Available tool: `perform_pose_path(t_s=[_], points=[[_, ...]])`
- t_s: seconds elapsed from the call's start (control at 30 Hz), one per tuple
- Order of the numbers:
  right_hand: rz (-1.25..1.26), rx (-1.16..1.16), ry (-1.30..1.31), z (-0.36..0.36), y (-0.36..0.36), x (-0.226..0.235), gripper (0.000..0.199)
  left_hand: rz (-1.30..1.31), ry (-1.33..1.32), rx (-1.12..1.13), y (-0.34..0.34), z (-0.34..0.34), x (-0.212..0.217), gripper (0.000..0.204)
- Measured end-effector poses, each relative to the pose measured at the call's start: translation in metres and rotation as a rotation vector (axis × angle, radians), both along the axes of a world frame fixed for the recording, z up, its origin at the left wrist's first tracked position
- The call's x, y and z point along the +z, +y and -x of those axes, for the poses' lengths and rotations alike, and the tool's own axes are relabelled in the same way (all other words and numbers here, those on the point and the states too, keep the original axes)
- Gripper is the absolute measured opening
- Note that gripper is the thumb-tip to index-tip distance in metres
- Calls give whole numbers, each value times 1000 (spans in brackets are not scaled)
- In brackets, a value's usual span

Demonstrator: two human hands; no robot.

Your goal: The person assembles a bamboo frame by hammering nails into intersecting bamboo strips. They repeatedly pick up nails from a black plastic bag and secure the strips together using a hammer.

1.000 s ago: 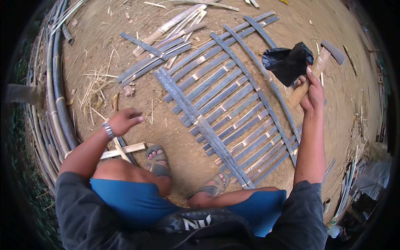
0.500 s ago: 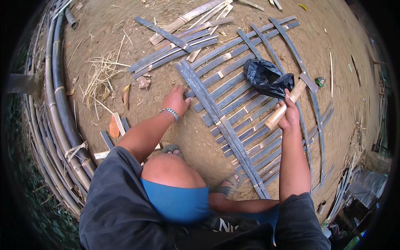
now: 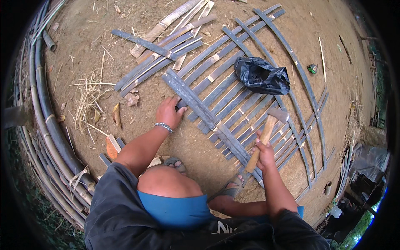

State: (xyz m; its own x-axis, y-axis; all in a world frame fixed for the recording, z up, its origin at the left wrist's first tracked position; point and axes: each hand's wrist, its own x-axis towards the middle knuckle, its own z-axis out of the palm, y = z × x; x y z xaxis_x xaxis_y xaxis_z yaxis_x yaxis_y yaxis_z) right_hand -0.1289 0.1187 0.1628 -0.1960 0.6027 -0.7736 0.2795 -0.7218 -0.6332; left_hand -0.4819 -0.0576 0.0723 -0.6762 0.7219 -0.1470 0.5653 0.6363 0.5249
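My right hand [image 3: 263, 155] is wrapped round the wooden handle of a hatchet [image 3: 261, 139]; its metal head lies over the right part of a bamboo slat panel. At the panel's left side, my left hand [image 3: 168, 111] grips the end of a bamboo slat [image 3: 181, 104], which sticks out past a long dark crosspiece [image 3: 196, 100]. Many parallel slats run beneath that crosspiece. Farther right, thin bamboo strips [image 3: 298, 64] cross them. On the slats sits an open black plastic bag [image 3: 262, 77], whose contents I cannot make out.
Loose split bamboo pieces [image 3: 162, 48] lie on the bare soil at the far left. Long bamboo poles [image 3: 43, 100] line the left edge, beside a heap of shavings [image 3: 89, 98]. My sandalled foot [image 3: 235, 183] is close to the panel's near end. A small green object [image 3: 312, 68] lies right.
My right hand has come nearer and left with the hatchet, away from the black bag, which stays on the slats. My left hand remains at the slat's end. The whole view has shifted slightly.
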Motion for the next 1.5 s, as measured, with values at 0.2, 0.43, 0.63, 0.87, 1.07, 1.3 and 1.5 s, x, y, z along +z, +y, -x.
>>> perform_pose_path(t_s=[0.2, 0.43, 0.63, 0.87, 1.07, 1.3, 1.5], points=[[68, 154, 6, 21, -30, -14, 54, -60, -31, 1, 1, 1, 0, 36], [1, 515, -67, 40, -36, -13, 47, -65, -27, 5, -2, 3, -4, 39], [-38, 650, -140, 36, -55, -18, 39, -110, -40, 34, -5, 3, -5, 43], [-60, 474, -205, 1, -86, -33, 33, -126, 64, -151, 5, 17, 6, 46], [-187, 304, -342, -14, -83, -49, 32, 147, 300, -831, 32, 14, 7, 82], [-276, 126, -397, -25, -39, -38, 38, 277, 225, -989, 42, 11, 14, 104], [-472, 123, -465, 7, 42, 34, 43, 440, 199, -1022, 48, 12, 26, 118]])
